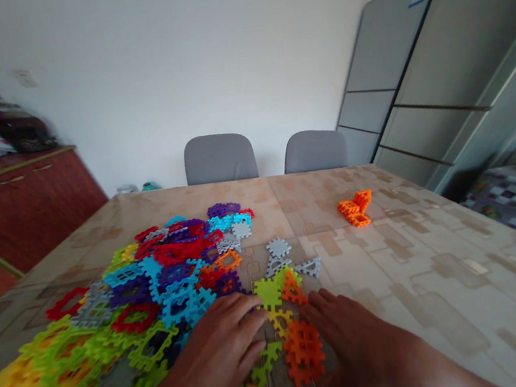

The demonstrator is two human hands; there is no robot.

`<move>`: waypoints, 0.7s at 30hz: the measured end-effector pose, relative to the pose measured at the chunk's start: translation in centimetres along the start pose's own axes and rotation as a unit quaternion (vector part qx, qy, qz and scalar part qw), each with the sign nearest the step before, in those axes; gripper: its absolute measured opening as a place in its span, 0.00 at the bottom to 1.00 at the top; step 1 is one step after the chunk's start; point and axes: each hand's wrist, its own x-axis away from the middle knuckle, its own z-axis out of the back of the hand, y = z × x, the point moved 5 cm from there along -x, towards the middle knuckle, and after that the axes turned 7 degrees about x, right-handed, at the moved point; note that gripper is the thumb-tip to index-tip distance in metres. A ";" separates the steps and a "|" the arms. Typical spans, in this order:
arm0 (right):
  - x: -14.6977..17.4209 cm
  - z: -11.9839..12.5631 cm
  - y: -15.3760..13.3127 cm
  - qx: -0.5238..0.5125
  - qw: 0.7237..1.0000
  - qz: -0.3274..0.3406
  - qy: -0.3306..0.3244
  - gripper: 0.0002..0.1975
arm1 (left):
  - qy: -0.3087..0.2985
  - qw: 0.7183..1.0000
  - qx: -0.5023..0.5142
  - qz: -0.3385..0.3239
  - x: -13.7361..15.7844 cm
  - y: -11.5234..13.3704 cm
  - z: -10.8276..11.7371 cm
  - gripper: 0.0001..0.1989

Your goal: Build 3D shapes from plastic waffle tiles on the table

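My left hand [232, 333] reaches in over the edge of a pile of interlocking plastic pieces [174, 279], its fingers stretched and apart, the tips beside a lime-green square piece [269, 292] and a yellow piece [282, 321]. My right hand [342, 329] lies low on the table, fingers forward and thumb apart. Its fingertips are at an orange triangle piece [292, 288], and its thumb is near an orange lattice square [304, 350]. Whether those fingertips touch the triangle cannot be seen clearly. Neither hand visibly holds a piece.
Grey pieces [278, 248] lie just beyond the hands. An orange assembled shape [356, 208] stands farther right on the patterned tablecloth [419, 247]. Two grey chairs [219, 158] are behind the far edge. A red-brown cabinet [28, 200] is left, a grey refrigerator [394, 65] right.
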 end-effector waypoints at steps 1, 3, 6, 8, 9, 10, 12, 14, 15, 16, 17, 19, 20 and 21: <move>-0.1 -0.1 -0.2 0.001 1.000 0.002 0.011 0.48 | 0.011 1.000 -0.016 0.002 0.3 -0.7 0.1 0.17; -0.2 -0.1 -0.5 -0.001 0.999 0.014 0.034 0.46 | 0.027 0.999 -0.037 0.004 1.0 -1.8 0.1 0.19; -0.3 -0.1 -0.6 -0.004 0.999 0.028 0.046 0.42 | 0.025 0.999 -0.040 0.003 1.5 -2.7 -0.3 0.15; -0.4 0.0 -0.4 0.001 0.999 0.030 0.039 0.42 | 0.021 0.999 -0.040 0.001 1.7 -2.8 -0.5 0.10; -0.4 0.1 -0.3 0.008 0.999 0.030 0.037 0.42 | 0.018 0.999 -0.042 0.000 1.9 -2.8 -0.5 0.08; -0.4 0.3 -0.2 0.016 0.999 0.030 0.035 0.42 | 0.018 0.999 -0.045 -0.002 2.0 -2.7 -0.4 0.07; -0.3 0.9 -0.1 0.030 0.999 0.026 0.028 0.41 | 0.017 0.999 -0.051 -0.004 2.5 -2.7 -0.1 0.06; 0.0 1.5 0.0 0.038 0.999 0.010 0.008 0.39 | 0.007 0.999 -0.042 0.000 2.9 -2.9 0.3 0.06; 0.2 1.8 0.0 0.035 0.999 0.006 -0.004 0.38 | 0.003 0.999 -0.033 0.003 2.9 -3.1 0.5 0.07; 0.4 2.1 -0.1 0.025 1.000 0.010 -0.012 0.38 | 0.003 1.000 -0.023 0.004 2.9 -3.3 0.8 0.08; 0.6 2.4 -0.1 0.010 1.000 0.014 -0.016 0.38 | 0.009 1.000 -0.015 0.006 2.6 -3.6 1.2 0.10; 0.9 2.8 -0.2 -0.023 0.999 0.024 -0.011 0.38 | 0.035 0.999 -0.007 0.016 1.6 -4.6 2.3 0.13; 0.9 2.9 -0.2 -0.038 0.999 0.026 -0.006 0.38 | 0.051 0.998 -0.008 0.028 0.8 -5.2 2.9 0.13; 0.9 3.0 -0.1 -0.046 0.999 0.027 -0.002 0.38 | 0.062 0.997 -0.009 0.042 -0.1 -6.0 3.4 0.11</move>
